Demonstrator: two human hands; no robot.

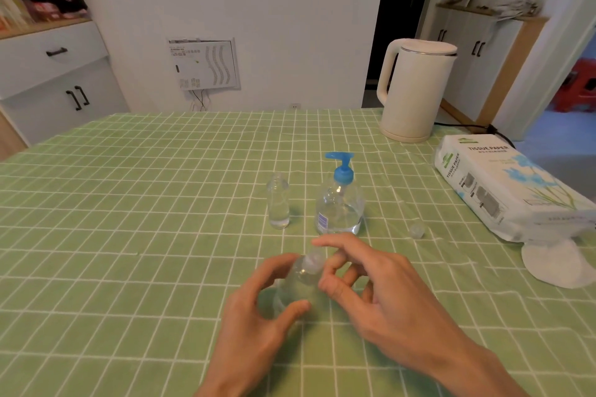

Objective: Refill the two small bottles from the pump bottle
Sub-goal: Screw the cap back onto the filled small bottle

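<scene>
Left hand [258, 319] grips small bottle [298, 280] | right hand [387, 293] pinches its cap [314, 259] | pump bottle [340, 206] just beyond

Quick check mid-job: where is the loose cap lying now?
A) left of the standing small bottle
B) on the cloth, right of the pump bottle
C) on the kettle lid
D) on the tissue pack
B: the loose cap lies on the cloth, to the right of the pump bottle as the camera sees it, short of the tissue pack.
</scene>
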